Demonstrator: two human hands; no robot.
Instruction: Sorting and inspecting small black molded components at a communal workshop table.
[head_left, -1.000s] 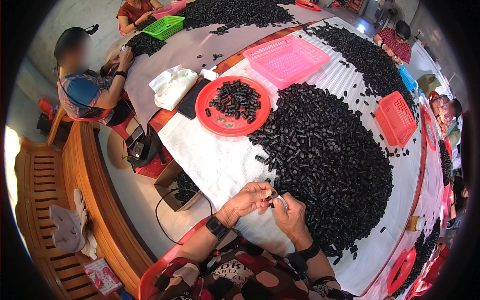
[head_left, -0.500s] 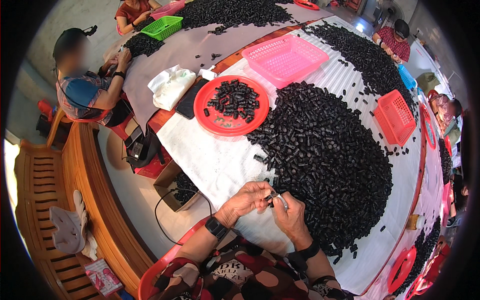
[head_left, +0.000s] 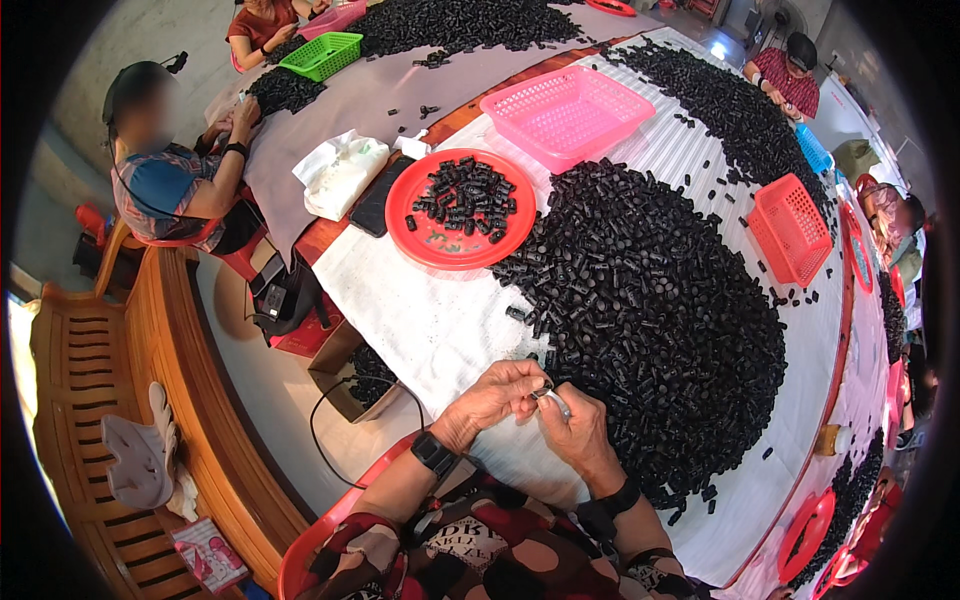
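Note:
In front of my body, over the near edge of the white cloth, both hands meet. My left hand is closed, its thumb and fingers pinching a small black cylindrical piece. My right hand is wrapped round a small silver-grey tool, whose tip meets the black piece. The tool's exact kind is mostly hidden by my fingers. Just right of my hands spreads a big heap of black cylindrical pieces. Beyond my left hand sits a round red plate with similar pieces on it.
A pink basket stands beyond the heap, a coral-red basket to the right. Left of the plate lie a dark phone and a white tissue pack. A wooden bench is at left. Other people work around the tables.
My hands stay together in almost the same place, with the right hand and its tool shifted slightly left. The whole view has moved a little.

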